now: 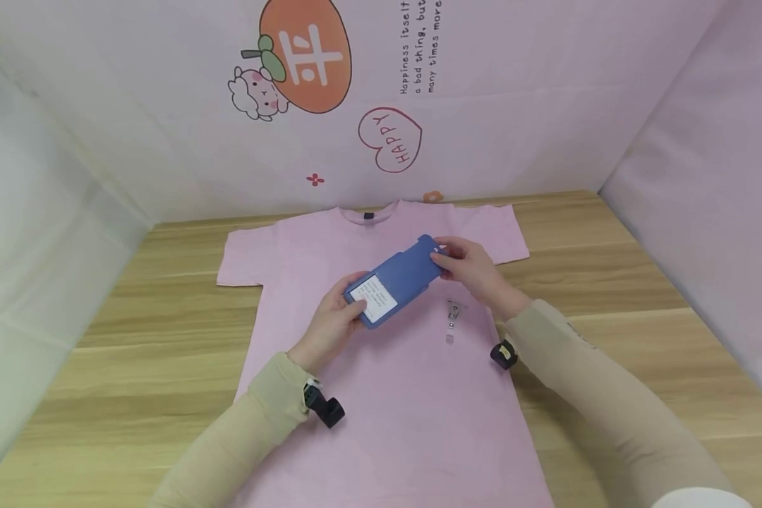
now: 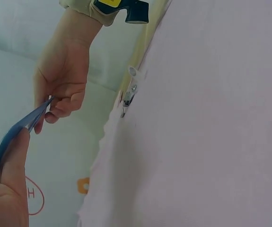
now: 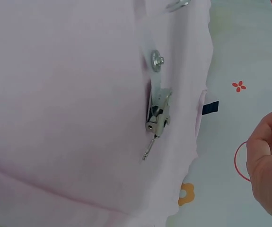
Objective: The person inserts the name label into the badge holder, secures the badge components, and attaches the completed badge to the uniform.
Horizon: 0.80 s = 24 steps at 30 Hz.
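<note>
A blue card holder (image 1: 405,276) is held tilted above a pink T-shirt (image 1: 387,402). My left hand (image 1: 331,317) grips its lower left end, the thumb on a white printed card (image 1: 373,298) showing in its window. At the upper right end, my right hand (image 1: 473,269) pinches the holder between thumb and fingers. In the left wrist view the holder (image 2: 13,132) appears edge-on, spanning both hands. On the shirt below my right hand lies a metal badge clip (image 1: 454,314) with a clear snap strap (image 3: 155,78).
The shirt lies spread on a wood-grain table (image 1: 146,367), its black neck label (image 1: 369,216) toward the back. A printed white cloth (image 1: 514,127) hangs behind the table, with pale cloth at both sides. Small black cameras (image 1: 330,412) sit on the wrists.
</note>
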### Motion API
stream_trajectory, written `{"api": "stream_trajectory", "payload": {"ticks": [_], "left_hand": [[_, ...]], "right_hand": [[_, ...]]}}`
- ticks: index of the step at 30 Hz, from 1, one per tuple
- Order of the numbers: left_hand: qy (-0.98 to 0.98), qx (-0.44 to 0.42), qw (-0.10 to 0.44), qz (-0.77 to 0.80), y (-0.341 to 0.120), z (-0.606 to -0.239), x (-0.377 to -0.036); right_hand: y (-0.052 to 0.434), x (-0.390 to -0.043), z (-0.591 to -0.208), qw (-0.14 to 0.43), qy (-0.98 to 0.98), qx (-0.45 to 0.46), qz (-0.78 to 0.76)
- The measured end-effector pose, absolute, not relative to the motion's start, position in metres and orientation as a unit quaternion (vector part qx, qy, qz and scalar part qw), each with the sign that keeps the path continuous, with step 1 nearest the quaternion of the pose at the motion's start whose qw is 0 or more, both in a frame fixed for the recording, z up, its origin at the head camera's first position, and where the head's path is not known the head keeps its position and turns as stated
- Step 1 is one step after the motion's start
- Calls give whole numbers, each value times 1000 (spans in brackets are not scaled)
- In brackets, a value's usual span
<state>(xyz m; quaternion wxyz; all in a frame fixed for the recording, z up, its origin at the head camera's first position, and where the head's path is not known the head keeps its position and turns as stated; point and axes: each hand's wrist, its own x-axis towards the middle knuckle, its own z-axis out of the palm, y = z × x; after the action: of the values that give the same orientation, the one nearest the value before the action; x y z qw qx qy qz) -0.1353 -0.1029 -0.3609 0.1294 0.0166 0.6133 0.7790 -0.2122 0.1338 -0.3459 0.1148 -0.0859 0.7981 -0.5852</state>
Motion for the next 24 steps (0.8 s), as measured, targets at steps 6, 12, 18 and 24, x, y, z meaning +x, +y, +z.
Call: {"api": "stream_trajectory", "payload": {"ticks": [6, 12, 18, 24], "left_hand": [[630, 27, 139, 763, -105, -360, -135], [633, 37, 145, 759, -106, -359, -135], [638, 38, 151, 754, -107, -360, -134], [634, 35, 151, 758, -107, -359, -134]], "right_hand": [[138, -213, -342, 108, 783, -80, -607], [138, -214, -344, 124, 768, -87, -622], [138, -212, -345, 133, 782, -89, -603], [139, -211, -348, 148, 753, -99, -634]]}}
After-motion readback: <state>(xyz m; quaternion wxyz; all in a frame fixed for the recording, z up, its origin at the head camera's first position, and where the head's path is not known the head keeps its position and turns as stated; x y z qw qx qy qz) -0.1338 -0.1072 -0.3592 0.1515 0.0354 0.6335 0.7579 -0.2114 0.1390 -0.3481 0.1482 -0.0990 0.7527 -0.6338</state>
